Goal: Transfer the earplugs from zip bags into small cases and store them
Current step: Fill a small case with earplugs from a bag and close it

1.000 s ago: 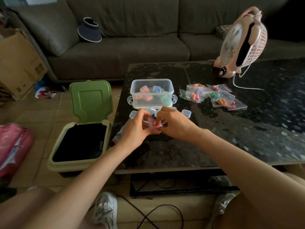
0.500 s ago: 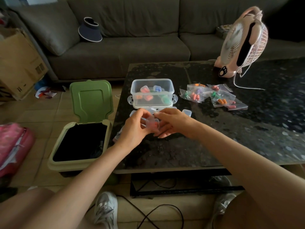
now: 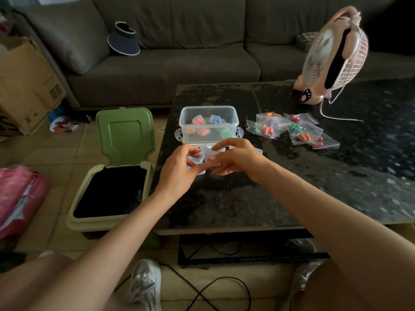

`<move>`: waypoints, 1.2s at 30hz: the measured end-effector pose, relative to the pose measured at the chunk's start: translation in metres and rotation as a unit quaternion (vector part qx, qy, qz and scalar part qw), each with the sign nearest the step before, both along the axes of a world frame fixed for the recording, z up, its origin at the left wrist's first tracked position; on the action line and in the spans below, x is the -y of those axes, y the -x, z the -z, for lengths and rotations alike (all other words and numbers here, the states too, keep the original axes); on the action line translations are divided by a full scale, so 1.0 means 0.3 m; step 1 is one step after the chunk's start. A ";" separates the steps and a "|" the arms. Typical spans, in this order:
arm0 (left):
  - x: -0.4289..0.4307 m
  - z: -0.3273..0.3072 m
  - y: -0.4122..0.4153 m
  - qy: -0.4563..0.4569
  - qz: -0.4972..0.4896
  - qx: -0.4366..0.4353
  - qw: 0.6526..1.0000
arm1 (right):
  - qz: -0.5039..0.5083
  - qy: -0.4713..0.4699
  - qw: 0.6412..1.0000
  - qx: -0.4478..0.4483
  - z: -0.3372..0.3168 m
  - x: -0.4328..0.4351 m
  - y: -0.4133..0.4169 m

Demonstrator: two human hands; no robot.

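The person is holding one small case (image 3: 197,159) just in front of the clear storage box (image 3: 186,133), low over the worktop (image 3: 336,180). The left hand (image 3: 179,169) is curling its thumb and fingers round the case's left side. The right hand (image 3: 238,158) is pinching the other side between thumb and forefinger, with its remaining fingers lying loosely spread beneath. Something pale pink is showing through the plastic, probably earplugs, though whether the lid is being pressed home cannot be told.

The case is looking light, thin-walled and smooth, so it is likely to slip or pop open if squeezed on its flat faces; gripping it by the edges near the hinge and clasp is seeming the safer hold. The foam earplugs are weighing next to nothing and are likely to roll or bounce if spilled.

More empty cases are lying against the front of the storage box, partly hidden by the fingers, and filled ones are sitting inside it. The zip bags (image 3: 292,131) of coloured earplugs are lying to the right of the box.

The worktop is a dark, speckled, glossy slab, so clear plastic is proving hard to see on it. A pink fan (image 3: 332,59) is standing beyond the box to the right, a green bin (image 3: 78,212) is gaping open on the floor to its left, and a grey sofa (image 3: 179,70) is running behind it.
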State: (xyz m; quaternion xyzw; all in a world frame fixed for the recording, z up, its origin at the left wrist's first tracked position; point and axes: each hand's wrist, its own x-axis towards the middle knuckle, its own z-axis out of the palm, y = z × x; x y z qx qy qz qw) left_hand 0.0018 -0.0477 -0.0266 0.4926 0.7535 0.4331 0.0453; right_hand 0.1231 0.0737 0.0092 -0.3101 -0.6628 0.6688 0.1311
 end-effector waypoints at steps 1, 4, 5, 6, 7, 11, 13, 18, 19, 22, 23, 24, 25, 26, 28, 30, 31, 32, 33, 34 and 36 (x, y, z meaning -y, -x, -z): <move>0.003 0.001 0.004 -0.003 -0.009 0.007 1.000 | 0.013 0.004 1.000 -0.006 0.001 -0.004 0.006; 0.010 0.003 0.027 0.009 -0.044 0.001 0.999 | 0.047 0.034 0.998 -0.029 0.010 -0.030 0.027; 0.013 0.005 0.036 0.016 -0.053 -0.003 0.998 | 0.057 0.052 0.996 -0.041 0.011 -0.038 0.034; 0.016 0.007 0.045 0.023 -0.059 -0.006 0.998 | 0.067 0.073 0.993 -0.058 0.011 -0.047 0.042; 0.020 0.010 0.054 0.030 -0.064 -0.009 0.997 | 0.079 0.092 0.990 -0.079 0.010 -0.055 0.051; 0.029 0.025 0.072 0.060 -0.079 -0.031 0.995 | 0.107 0.131 0.971 -0.169 -0.013 -0.089 0.097; 0.035 0.030 0.073 0.075 -0.089 -0.044 0.992 | 0.085 0.151 0.963 -0.207 -0.022 -0.106 0.125; 0.053 0.038 0.087 0.179 -0.128 -0.083 0.972 | 0.019 0.086 0.983 -0.160 -0.013 -0.112 0.160; 0.057 0.039 0.090 0.210 -0.139 -0.090 0.964 | 0.017 0.065 0.988 -0.142 -0.009 -0.108 0.158; 0.070 0.047 0.093 0.277 -0.137 -0.097 0.946 | 0.014 0.001 0.996 -0.089 -0.003 -0.088 0.142; 0.076 0.052 0.094 0.281 -0.132 -0.092 0.946 | 0.006 -0.032 0.997 -0.066 0.000 -0.081 0.138; 0.080 0.059 0.099 0.274 -0.126 -0.083 0.950 | -0.006 -0.070 0.997 -0.045 0.003 -0.073 0.133; 0.087 0.062 0.103 0.256 -0.121 -0.064 0.957 | -0.021 -0.111 0.993 -0.024 0.009 -0.063 0.131; 0.093 0.063 0.105 0.231 -0.117 -0.037 0.965 | -0.038 -0.157 0.987 -0.004 0.015 -0.051 0.130; 0.106 0.059 0.107 0.184 -0.114 0.001 0.976 | -0.077 -0.265 0.961 0.038 0.036 -0.030 0.131; 0.115 0.054 0.115 0.152 -0.120 -0.004 0.981 | -0.104 -0.364 0.923 0.070 0.062 -0.011 0.134; 0.121 0.049 0.126 0.135 -0.130 -0.009 0.982 | -0.112 -0.397 0.907 0.082 0.074 -0.003 0.137; 0.127 0.043 0.145 0.120 -0.144 -0.015 0.982 | -0.119 -0.416 0.897 0.092 0.083 0.002 0.140; 0.134 0.037 0.170 0.109 -0.163 -0.020 0.980 | -0.124 -0.422 0.892 0.101 0.089 0.007 0.143; 0.140 0.034 0.206 0.100 -0.182 -0.023 0.978 | -0.129 -0.421 0.891 0.107 0.094 0.010 0.145; 0.160 0.034 0.293 0.089 -0.218 -0.017 0.972 | -0.131 -0.420 0.891 0.109 0.097 0.015 0.148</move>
